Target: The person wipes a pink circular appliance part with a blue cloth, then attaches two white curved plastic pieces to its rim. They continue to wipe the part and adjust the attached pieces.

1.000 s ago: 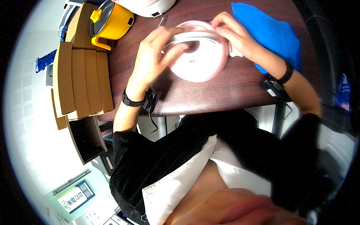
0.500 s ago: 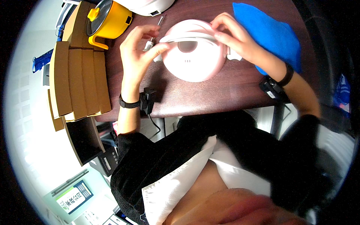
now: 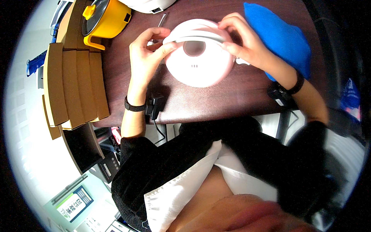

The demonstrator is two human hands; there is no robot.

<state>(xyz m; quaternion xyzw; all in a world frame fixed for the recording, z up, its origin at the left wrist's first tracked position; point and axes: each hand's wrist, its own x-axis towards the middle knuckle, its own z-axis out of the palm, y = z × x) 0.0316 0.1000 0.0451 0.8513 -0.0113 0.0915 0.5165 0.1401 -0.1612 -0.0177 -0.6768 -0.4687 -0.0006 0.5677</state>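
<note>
A round, pale pink and white appliance [image 3: 199,71] with a dark rounded panel on it sits on the dark wooden table. A curved white band [image 3: 193,35], which looks like its carrying handle, crosses its top. My left hand [image 3: 148,52] has its thumb and fingers closed on the left end of that band. On the right end, my right hand [image 3: 243,40] pinches the band between thumb and curled fingers. A thin cord or rod [image 3: 162,20] lies behind my left fingers, its lower part hidden.
A yellow pot [image 3: 108,19] with a dark lid stands at the far left, beside stacked brown cardboard boxes [image 3: 73,85]. Part of a white appliance [image 3: 148,4] shows at the back edge. Blue cloth [image 3: 280,38] lies to the right, near my forearm.
My left hand has moved right and closed in on the appliance's band. The right hand stays at the band's right end. The view has shifted slightly.
</note>
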